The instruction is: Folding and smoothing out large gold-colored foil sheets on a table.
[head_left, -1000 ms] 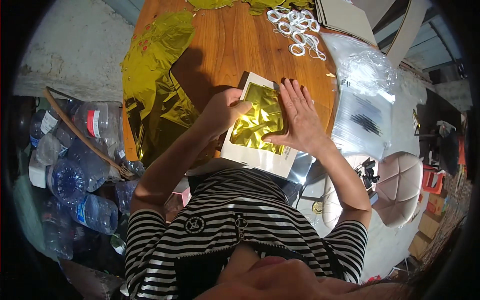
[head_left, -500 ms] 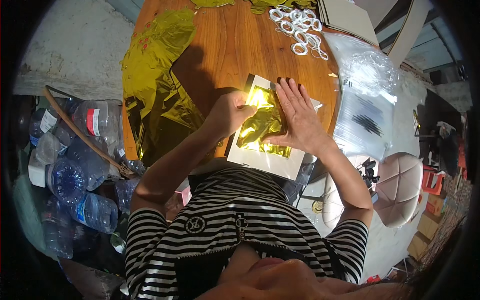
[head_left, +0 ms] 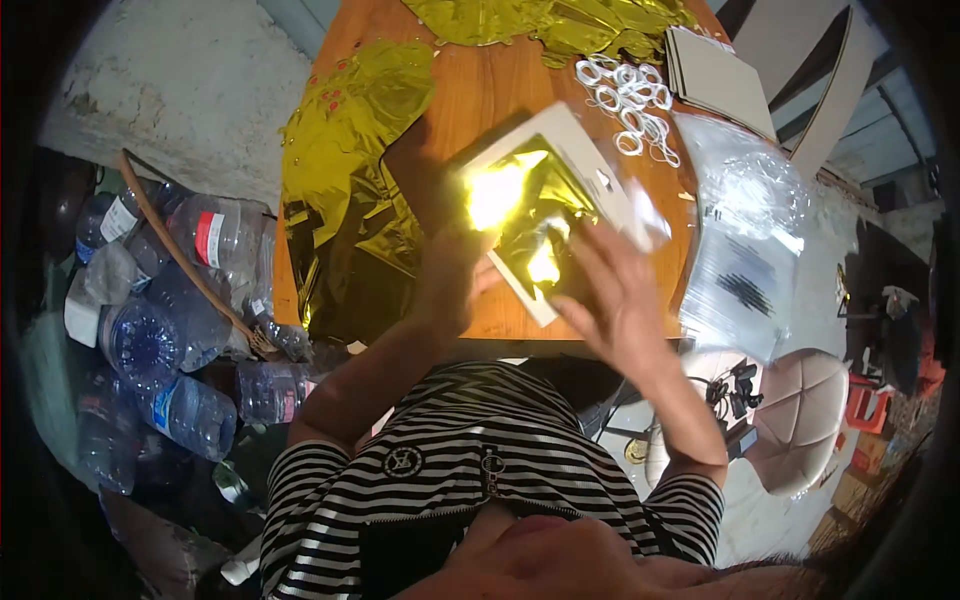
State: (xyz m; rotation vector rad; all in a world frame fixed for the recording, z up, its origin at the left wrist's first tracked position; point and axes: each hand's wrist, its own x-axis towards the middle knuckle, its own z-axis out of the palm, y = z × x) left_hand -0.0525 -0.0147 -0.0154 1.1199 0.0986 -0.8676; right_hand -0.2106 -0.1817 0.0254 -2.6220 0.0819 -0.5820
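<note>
Hands are working a folded gold foil piece (head_left: 530,215) against a white card (head_left: 580,160) near the front edge of the wooden table (head_left: 480,90). L hand (head_left: 455,275) is gripping the card's near-left side, thumb on top; other fingers are hidden under it, so can't tell their state. R hand (head_left: 620,300) is lying on the foil w/ fingers spread flat, pressing it down, motion-blurred. Card is tilting up off the table, foil glaring in the light. Judging progress: foil looks folded to size & seated on the card, but nothing is securing it yet. Rubber bands (head_left: 625,100), clear bags (head_left: 745,240) & a stack of spare cards (head_left: 715,75) are sitting untouched at right; loose gold sheets (head_left: 345,180) are draping over the left edge, so plenty seems left.
</note>
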